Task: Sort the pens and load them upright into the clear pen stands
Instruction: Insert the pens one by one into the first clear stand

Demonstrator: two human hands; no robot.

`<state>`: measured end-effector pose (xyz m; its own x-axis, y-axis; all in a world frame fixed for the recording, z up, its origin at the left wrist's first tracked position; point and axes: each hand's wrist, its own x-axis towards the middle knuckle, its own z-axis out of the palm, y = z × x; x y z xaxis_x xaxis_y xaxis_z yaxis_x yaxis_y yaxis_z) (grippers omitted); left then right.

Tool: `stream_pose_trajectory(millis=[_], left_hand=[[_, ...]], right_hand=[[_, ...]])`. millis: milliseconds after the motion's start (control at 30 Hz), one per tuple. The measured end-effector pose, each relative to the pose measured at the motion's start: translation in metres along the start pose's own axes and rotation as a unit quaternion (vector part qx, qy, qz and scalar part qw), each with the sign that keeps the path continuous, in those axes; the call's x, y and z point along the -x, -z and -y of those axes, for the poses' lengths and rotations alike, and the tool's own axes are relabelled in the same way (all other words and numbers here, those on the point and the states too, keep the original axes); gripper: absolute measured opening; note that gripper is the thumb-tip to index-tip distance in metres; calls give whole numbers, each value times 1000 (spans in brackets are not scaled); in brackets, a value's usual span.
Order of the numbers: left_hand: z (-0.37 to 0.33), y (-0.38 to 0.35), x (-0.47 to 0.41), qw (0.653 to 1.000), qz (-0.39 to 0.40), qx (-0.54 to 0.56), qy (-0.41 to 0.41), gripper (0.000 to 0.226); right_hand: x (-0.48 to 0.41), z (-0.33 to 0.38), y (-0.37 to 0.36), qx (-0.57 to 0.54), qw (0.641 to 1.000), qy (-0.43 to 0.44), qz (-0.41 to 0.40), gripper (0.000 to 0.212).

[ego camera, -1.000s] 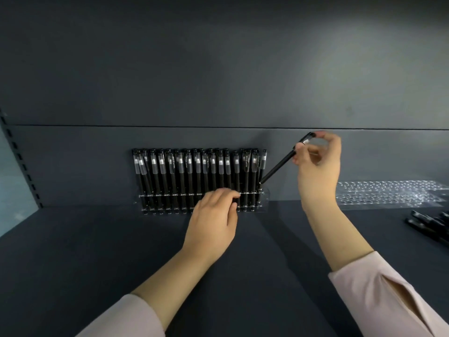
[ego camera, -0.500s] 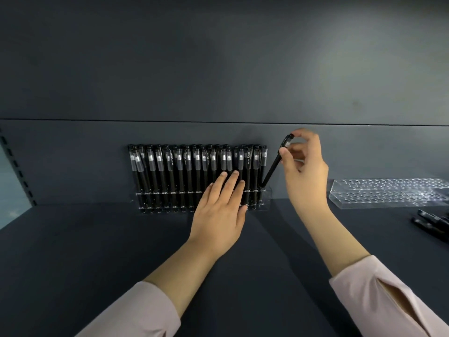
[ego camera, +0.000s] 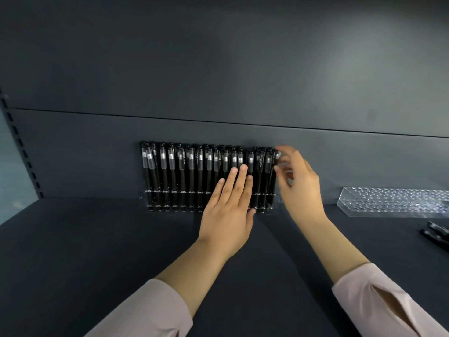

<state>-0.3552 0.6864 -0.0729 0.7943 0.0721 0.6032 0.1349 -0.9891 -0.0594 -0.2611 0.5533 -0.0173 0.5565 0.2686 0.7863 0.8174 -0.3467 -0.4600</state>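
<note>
Pens [ego camera: 209, 171] are standing upright in a packed row in the clear pen stand [ego camera: 143, 201] at the back of the dark shelf [ego camera: 97, 251], and the risk is sitting at the right end of that row; the end pen [ego camera: 277, 155] is rising right beside the right hand [ego camera: 300, 188], whose fingers are blurring around its cap, so I cannot tell whether they are pinching it or hanging loose just beside it. If that pen is not sitting fully down in its hole, a hand pulling away is likely to be tipping it outward, since nothing is flanking it on the right; a fingertip catching the cap could be dragging it up and out. The left hand [ego camera: 227, 212] is lying flat and open, straight fingers pressing against the barrels in the right half of the row and holding nothing; I am judging it to be steadying the row, and too hard a push there could be leaning the pens toward the back panel or sliding the light stand along the shelf; lifting that palm too briskly could be rocking neighbours that are standing close against one another.

As for containers, the loaded stand is looking full or close to it from end to end, though the left hand is hiding several holes; a second clear stand [ego camera: 349, 207] is lying well apart to the right with its holes showing empty; a few loose pens [ego camera: 435, 235] are lying flat on the shelf near it at the right edge of the view, not yet loaded.
</note>
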Motion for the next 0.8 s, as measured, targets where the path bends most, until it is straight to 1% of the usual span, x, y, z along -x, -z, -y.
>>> stream_pose_trajectory(millis=[67,200,267,400,500,600,667,733,800], left_hand=[[1,-1,-1,1000,0,4,-1,65],[3,-5,-2,1000,7,13,2,66],[3,-5,-2,1000,5,19,4,67],[3,-7,-2,1000,2,10,1,68],[2,-5,-1,1000,3,13,-2,67],[0,4,-2,1000,-1,23,-6,65],[0,13,-3,1000,-10,27,-8,62],[1,25,-4,999,-17,28,-3,60],[2,40,-4,999,-20,32,12,58]], right_hand=[[1,1,-4,14,1000,-6,4,39],[3,-1,-9,4,997,-73,27,46],[5,-4,-9,-8,995,-93,46,52],[8,-5,-8,-20,994,-92,50,56],[10,-2,-9,7,996,-74,51,58],[7,5,-1,51,996,-50,46,55],[3,10,7,81,995,-46,46,49],[0,16,19,115,989,-63,67,41],[0,21,33,138,982,-87,97,39]])
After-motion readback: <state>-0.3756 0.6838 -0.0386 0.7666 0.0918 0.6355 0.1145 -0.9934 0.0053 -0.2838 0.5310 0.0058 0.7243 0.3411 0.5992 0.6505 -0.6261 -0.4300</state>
